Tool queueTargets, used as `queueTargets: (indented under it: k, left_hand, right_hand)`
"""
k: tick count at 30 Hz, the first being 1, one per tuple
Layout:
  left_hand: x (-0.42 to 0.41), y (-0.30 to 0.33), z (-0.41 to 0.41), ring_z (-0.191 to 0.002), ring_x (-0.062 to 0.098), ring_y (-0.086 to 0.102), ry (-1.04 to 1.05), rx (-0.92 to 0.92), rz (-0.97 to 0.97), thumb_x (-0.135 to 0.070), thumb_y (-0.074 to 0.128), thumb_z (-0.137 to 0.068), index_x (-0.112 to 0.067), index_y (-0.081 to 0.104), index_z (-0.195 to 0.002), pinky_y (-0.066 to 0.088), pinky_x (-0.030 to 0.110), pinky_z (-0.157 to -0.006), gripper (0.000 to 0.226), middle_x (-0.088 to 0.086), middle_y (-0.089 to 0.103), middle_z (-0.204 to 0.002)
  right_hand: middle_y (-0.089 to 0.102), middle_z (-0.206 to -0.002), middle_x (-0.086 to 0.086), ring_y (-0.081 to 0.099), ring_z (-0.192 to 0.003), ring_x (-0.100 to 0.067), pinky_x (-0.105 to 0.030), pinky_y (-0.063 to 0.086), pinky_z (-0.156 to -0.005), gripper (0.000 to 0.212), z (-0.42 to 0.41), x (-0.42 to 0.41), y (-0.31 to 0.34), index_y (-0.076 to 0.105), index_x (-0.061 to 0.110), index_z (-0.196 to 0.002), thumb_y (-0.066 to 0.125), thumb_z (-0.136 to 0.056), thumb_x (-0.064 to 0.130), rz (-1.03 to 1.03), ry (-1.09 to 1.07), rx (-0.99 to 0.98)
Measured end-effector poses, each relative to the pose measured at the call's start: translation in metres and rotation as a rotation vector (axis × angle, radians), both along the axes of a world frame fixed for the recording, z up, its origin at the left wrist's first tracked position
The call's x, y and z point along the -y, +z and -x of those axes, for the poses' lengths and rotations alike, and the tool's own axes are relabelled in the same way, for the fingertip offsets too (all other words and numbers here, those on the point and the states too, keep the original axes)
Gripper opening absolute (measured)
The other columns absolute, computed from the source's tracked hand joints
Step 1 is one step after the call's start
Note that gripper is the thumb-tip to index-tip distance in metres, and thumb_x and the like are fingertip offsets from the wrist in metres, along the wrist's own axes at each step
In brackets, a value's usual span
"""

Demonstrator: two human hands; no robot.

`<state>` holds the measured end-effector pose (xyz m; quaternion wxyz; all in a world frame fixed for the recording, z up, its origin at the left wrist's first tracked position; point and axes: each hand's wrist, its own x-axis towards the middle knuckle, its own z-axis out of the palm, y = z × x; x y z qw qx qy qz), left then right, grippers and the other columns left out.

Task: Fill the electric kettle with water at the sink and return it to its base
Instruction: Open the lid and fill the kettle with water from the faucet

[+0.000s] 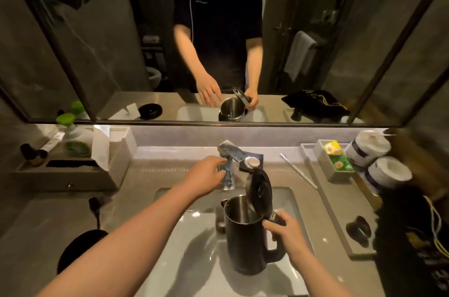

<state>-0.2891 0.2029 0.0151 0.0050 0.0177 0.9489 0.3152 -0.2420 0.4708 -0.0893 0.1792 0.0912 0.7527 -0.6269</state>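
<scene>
A dark electric kettle (243,243) hangs over the white sink basin (194,248), its lid (259,191) swung up and open. My right hand (283,230) grips the top of its handle. The chrome faucet (228,165) stands behind the basin, its spout just beyond the kettle's mouth. My left hand (205,179) reaches to the faucet with fingers spread, at or just short of its body; contact is unclear. No water stream is visible. The round black kettle base (77,248) lies on the counter at the left, its cord running back to a plug (96,204).
A mirror spans the wall behind the faucet. A grey organiser tray (73,170) with bottles sits at the left. At the right are a tray with tea bags (336,158), two paper rolls (379,158), a toothbrush (298,170) and a black pouch (358,230).
</scene>
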Motion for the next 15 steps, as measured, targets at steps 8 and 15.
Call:
queueTargets:
  k: [8, 15]
  left_hand:
    - [-0.018, -0.028, 0.068, -0.123, 0.027, 0.044, -0.111, -0.086, 0.372, -0.033, 0.056, -0.087, -0.026, 0.054, -0.131, 0.044, 0.043, -0.093, 0.044, 0.001, 0.047, -0.142]
    - [-0.023, -0.040, 0.089, -0.105, 0.024, 0.052, -0.128, -0.185, 0.516, -0.042, 0.059, -0.085, -0.028, 0.064, -0.106, 0.041, 0.035, -0.069, 0.026, -0.003, 0.062, -0.116]
  right_hand:
    - [0.058, -0.058, 0.001, 0.054, -0.056, -0.017, -0.029, 0.046, -0.052, 0.026, 0.033, 0.014, -0.015, 0.064, 0.008, -0.077, 0.081, -0.063, 0.021, 0.052, 0.014, 0.040]
    - [0.062, -0.059, 0.002, 0.059, -0.055, -0.013, -0.027, 0.047, -0.054, 0.015, 0.050, 0.020, -0.021, 0.068, 0.023, -0.065, 0.082, -0.059, 0.024, 0.107, 0.018, 0.044]
